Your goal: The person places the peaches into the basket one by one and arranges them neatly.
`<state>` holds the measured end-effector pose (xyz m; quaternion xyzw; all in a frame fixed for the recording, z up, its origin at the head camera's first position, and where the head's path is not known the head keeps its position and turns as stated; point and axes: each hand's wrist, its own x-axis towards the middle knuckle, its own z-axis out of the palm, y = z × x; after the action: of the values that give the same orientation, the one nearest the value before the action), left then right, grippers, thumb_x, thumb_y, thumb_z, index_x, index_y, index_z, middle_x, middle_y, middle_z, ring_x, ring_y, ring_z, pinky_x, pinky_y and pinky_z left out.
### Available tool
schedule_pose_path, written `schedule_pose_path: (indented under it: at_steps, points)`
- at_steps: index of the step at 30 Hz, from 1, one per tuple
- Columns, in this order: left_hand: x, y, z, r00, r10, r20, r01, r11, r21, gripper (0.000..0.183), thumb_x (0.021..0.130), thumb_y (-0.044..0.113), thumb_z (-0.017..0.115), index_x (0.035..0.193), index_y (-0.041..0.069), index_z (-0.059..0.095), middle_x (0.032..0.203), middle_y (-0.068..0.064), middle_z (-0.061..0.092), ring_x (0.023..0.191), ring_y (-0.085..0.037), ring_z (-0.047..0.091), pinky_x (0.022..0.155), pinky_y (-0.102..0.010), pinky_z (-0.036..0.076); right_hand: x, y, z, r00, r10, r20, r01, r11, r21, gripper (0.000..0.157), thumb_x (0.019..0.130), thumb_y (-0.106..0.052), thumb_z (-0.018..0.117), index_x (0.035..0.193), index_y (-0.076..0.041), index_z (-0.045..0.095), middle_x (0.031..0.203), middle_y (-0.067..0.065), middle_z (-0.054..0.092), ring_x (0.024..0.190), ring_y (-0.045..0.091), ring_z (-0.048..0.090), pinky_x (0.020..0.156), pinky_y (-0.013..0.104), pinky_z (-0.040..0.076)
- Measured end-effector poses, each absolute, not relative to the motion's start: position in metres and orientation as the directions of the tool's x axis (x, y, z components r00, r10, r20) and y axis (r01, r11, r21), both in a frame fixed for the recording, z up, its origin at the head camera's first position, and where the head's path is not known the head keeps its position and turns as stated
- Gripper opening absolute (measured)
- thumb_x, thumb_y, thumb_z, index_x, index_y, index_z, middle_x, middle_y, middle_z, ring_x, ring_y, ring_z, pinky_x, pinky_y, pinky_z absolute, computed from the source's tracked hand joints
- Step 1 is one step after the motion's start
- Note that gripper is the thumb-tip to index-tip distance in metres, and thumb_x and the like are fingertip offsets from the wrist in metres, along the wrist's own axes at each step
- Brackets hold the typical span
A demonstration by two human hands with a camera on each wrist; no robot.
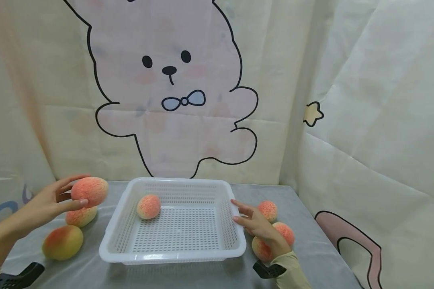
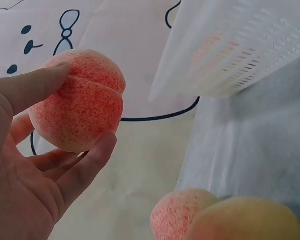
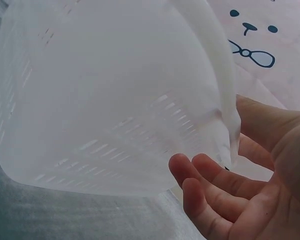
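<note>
Head view is looking forward and down from the wearer's side of the worktop, sitting farthest back and taking in both the left hand and right hand. Left wrist view is running close in on the peach, facing the bear drawing, rolled so the bear is lying sideways. Right wrist view is facing the outer wall of the white basket at close range, nearly level, its own hand entering from the right. All three are sharing basket and bear.
</note>
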<state>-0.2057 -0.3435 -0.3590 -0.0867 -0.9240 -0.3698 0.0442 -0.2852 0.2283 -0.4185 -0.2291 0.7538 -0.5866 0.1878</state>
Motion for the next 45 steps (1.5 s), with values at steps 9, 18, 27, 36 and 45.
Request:
schedule_pose_path:
  at_steps: [9,18,27,36,45]
  points:
    - [-0.221,-0.305,-0.341,-0.948,0.244,0.203,0.317,0.685,0.656,0.067,0.096,0.029,0.07,0.153,0.018,0.038,0.136,0.0,0.057,0.115,-0.033,0.066,0.077,-0.023,0.055,-0.284,0.231,-0.419,-0.818,-0.576,-0.005,-0.138,0.204,-0.969,0.068,0.102,-0.017,0.061,0.16,-0.008,0.027,0.149,0.03,0.046,0.113,0.019,0.065,0.087,0.03,0.058]
    - [-0.242,-0.269,-0.336,-0.903,0.371,0.216,0.409,0.594,0.693,0.067,0.095,0.023,0.071,0.151,0.009,0.038,0.138,-0.019,0.057,0.118,-0.039,0.062,0.083,-0.029,0.056,-0.284,0.229,-0.418,-0.814,-0.581,0.004,-0.146,0.197,-0.969,0.068,0.102,-0.018,0.061,0.16,-0.008,0.027,0.148,0.03,0.048,0.116,0.022,0.063,0.09,0.03,0.057]
    - [-0.254,-0.246,-0.337,-0.883,0.427,0.197,0.43,0.562,0.707,0.062,0.094,0.019,0.071,0.147,0.006,0.04,0.133,-0.019,0.058,0.118,-0.038,0.061,0.084,-0.039,0.054,-0.283,0.227,-0.416,-0.822,-0.569,0.007,-0.156,0.214,-0.964,0.069,0.101,-0.018,0.063,0.16,-0.008,0.029,0.148,0.029,0.048,0.118,0.023,0.062,0.091,0.03,0.057]
    - [-0.266,-0.234,-0.341,-0.857,0.476,0.198,0.458,0.527,0.716,0.057,0.094,0.017,0.071,0.142,0.002,0.044,0.13,-0.019,0.06,0.113,-0.031,0.061,0.083,-0.034,0.055,-0.282,0.228,-0.417,-0.826,-0.564,0.008,-0.155,0.214,-0.965,0.068,0.101,-0.019,0.062,0.16,-0.01,0.029,0.148,0.028,0.049,0.119,0.024,0.062,0.091,0.03,0.057]
    - [-0.272,-0.221,-0.344,-0.872,0.466,0.148,0.417,0.551,0.723,0.06,0.093,0.019,0.072,0.143,0.003,0.042,0.132,-0.021,0.059,0.115,-0.034,0.06,0.087,-0.044,0.055,-0.282,0.228,-0.419,-0.822,-0.57,0.011,-0.158,0.209,-0.965,0.068,0.102,-0.018,0.062,0.16,-0.009,0.029,0.146,0.03,0.049,0.116,0.02,0.063,0.09,0.03,0.057]
